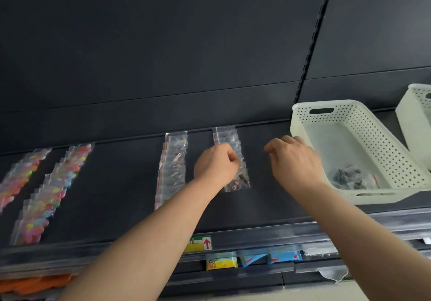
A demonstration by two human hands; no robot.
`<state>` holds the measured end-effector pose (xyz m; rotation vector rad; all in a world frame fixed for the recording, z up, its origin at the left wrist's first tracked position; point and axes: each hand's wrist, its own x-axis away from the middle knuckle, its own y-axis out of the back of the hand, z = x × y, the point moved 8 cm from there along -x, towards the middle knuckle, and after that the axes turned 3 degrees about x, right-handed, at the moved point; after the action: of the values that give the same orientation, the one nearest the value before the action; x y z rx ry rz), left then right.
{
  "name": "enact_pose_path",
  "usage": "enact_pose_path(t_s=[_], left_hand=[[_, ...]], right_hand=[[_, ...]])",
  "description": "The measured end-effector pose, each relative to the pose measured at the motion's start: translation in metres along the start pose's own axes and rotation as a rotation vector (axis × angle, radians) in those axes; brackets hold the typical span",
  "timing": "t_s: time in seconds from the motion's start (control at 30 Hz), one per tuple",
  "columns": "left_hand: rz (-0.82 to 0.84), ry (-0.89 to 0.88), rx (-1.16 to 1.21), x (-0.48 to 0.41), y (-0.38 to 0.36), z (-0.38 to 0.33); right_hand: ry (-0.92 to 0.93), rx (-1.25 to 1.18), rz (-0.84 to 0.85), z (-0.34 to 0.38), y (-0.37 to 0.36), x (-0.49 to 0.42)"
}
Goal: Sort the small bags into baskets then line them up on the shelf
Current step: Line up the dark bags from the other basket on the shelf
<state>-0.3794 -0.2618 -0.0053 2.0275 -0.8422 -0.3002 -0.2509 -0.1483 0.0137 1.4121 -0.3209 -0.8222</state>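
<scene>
Pinched under the curled fingers (234, 159) of L hand (215, 166): small clear zip bag (238, 180) w/ dark zipper pulls inside. Sticking out at 5 o'clock from the knuckles, low on the dark shelf (121, 184); flat or slightly lifted, can't tell. Front-most of a short overlapping bag row (225, 135) running toward 12 o'clock, up to the back panel. Thumb hidden behind the hand.

R hand (294, 159) at 3 o'clock of the L, apart from the zip bag, holding nothing. Fingers (299, 140) loosely curled, thumb spread away from them toward 9 o'clock. Fingertips right at the near-left rim of a white perforated basket (373, 142); touching or not, can't tell.

Basket on the shelf, handle slot at each end. Inside, bunched in the near corner: a few dark bags (349, 176), one w/ a red strip. Second white basket (410, 123) at 2 o'clock, cut by the frame edge; contents unreadable.

Just beside L hand at 9 o'clock: overlapping metal-bits row (173, 165) of clear bags. Further toward 9: two slanted bright-bead rows (67, 175).

Both forearms bare, reaching up from 6 o'clock, backs of hands toward the camera. On the shelf's front rail at 6 o'clock: green-white label (201, 242) w/ red arrow. Under it: yellow packet (221, 263), blue packets (279, 257).
</scene>
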Motion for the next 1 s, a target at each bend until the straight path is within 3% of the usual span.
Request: enact_pose_path(t_s=[0.3,0.57,0.67,0.83,1.0], left_hand=[[0.060,-0.345,0.044,0.011,-0.034,-0.129],[0.210,-0.660,-0.328,0.032,-0.104,-0.216],[0.339,-0.606,-0.381,0.029,-0.137,-0.227],[0.542,-0.442,-0.242,0.024,-0.179,-0.229],[0.383,-0.341,0.002,0.006,-0.157,-0.221]], right_hand=[[-0.196,0.086,-0.071,-0.116,0.046,0.014],[-0.311,0.078,-0.090,-0.198,0.051,0.027],[-0.342,-0.029,-0.141,-0.212,0.048,0.028],[-0.312,-0.087,-0.183,-0.215,0.046,0.029],[-0.292,-0.043,-0.119,-0.214,0.043,0.027]])
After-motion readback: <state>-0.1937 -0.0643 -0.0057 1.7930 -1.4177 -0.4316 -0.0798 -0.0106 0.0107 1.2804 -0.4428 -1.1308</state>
